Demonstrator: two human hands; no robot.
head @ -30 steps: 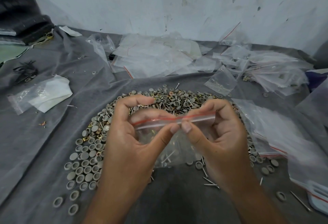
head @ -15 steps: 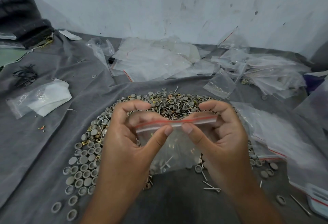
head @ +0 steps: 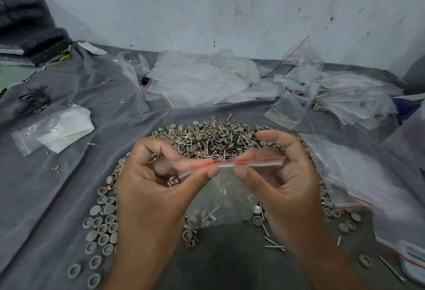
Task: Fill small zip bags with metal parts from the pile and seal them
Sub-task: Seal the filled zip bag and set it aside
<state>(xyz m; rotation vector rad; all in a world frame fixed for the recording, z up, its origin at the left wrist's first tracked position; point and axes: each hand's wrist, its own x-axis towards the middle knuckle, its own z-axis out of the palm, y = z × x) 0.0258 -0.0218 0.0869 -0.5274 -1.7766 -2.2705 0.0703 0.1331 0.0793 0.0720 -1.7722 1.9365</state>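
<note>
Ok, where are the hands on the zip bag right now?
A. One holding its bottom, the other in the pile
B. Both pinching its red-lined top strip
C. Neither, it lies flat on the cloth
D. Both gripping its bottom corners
B: the left hand and right hand each pinch the red-lined strip along the top of the zip bag, which hangs above the pile.

Light was soft, even, dim-ish overall; no hard shadows. Faint glare on empty plastic bags (head: 202,82) far centre. Wide-angle bending at edges. Motion blur on bags near right (head: 377,188); centre fairly sharp.
</note>
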